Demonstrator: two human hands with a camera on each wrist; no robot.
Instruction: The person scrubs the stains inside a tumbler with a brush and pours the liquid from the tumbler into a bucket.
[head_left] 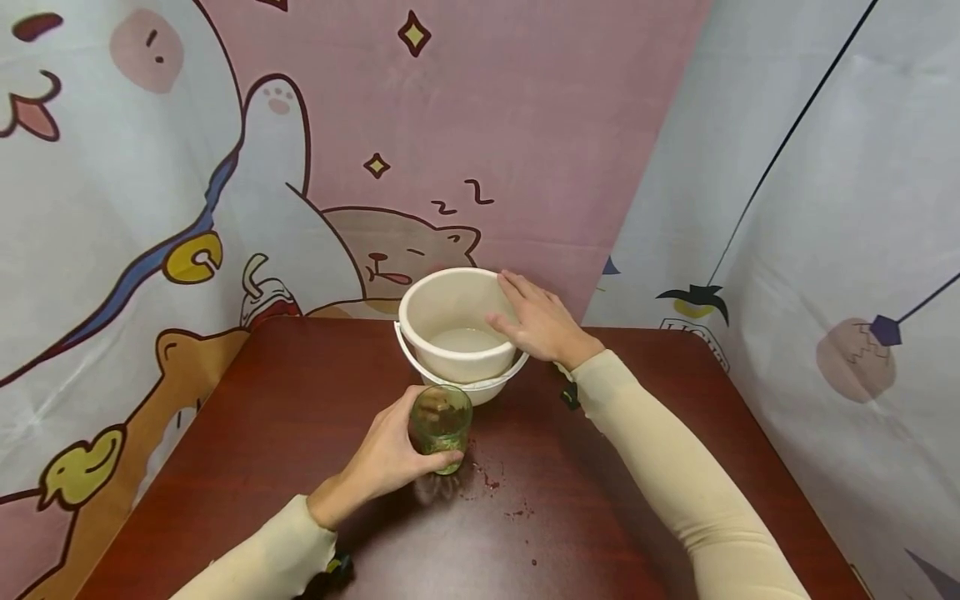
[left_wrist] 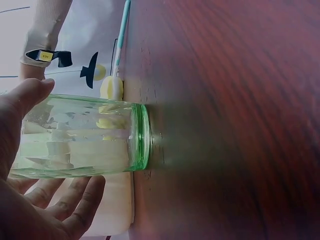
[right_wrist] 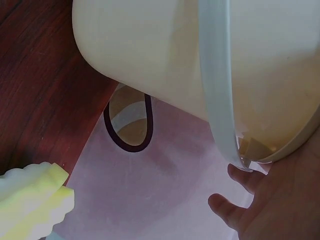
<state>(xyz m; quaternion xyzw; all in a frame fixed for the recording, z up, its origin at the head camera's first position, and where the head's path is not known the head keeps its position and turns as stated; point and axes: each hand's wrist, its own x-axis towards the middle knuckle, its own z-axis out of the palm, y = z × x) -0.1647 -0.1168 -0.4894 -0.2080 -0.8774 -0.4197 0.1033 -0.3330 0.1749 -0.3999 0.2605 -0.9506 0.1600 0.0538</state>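
Observation:
My left hand (head_left: 386,450) holds a clear green drinking glass (head_left: 441,425), thumb on one side and fingers on the other. The glass is upright, its base at or very near the tabletop; the left wrist view shows the ribbed green base (left_wrist: 141,136). Just behind it stands a cream bucket (head_left: 450,358) with a white handle (head_left: 408,354) hanging down its front. Whitish liquid seems to lie at the bottom of the bucket. My right hand (head_left: 543,321) rests at the bucket's right rim, fingers extended, thumb over the opening.
A yellow and white sponge (left_wrist: 112,87) on a long pale blue stick (left_wrist: 120,40) lies on the table to the right, hidden by the right arm in the head view. Small wet-looking marks (head_left: 491,483) dot the dark red wooden table (head_left: 300,400). Printed curtains (head_left: 525,125) surround the table.

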